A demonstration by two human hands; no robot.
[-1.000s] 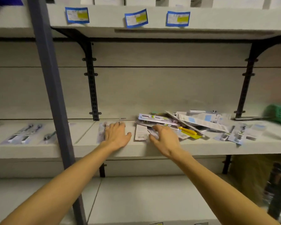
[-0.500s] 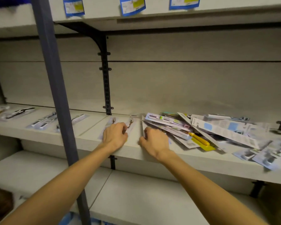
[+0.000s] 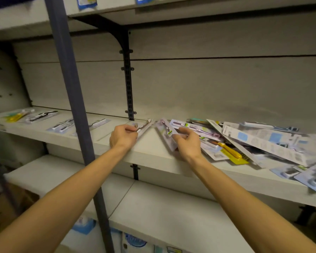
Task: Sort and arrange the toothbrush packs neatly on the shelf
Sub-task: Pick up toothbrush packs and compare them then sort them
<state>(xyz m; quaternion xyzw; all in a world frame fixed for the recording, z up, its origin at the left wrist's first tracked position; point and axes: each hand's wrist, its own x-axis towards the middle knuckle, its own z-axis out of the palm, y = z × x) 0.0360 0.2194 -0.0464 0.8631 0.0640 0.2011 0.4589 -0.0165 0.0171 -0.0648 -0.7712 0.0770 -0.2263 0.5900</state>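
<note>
My left hand point(image 3: 124, 136) grips a clear toothbrush pack point(image 3: 144, 126) that lies near the front of the grey shelf point(image 3: 153, 152). My right hand point(image 3: 188, 144) holds a pale lilac toothbrush pack point(image 3: 164, 131), lifted and tilted off the shelf. Just right of it is a messy pile of toothbrush packs point(image 3: 254, 139), with a yellow-handled brush pack point(image 3: 230, 152) at its front. Several packs lie in a row on the left, among them a yellow one point(image 3: 16, 116) and a black-and-white one point(image 3: 42, 115).
A grey upright post point(image 3: 69, 88) stands in front of the shelf, left of my left arm. A black bracket rail point(image 3: 128, 79) runs up the back wall. Loose small packs point(image 3: 308, 176) lie at the shelf's right front edge. A lower shelf point(image 3: 153, 212) sits beneath.
The view has swung left and closer. My right hand has lifted a lilac pack from the pile's left edge. My left hand has closed on the clear pack that it was resting on.
</note>
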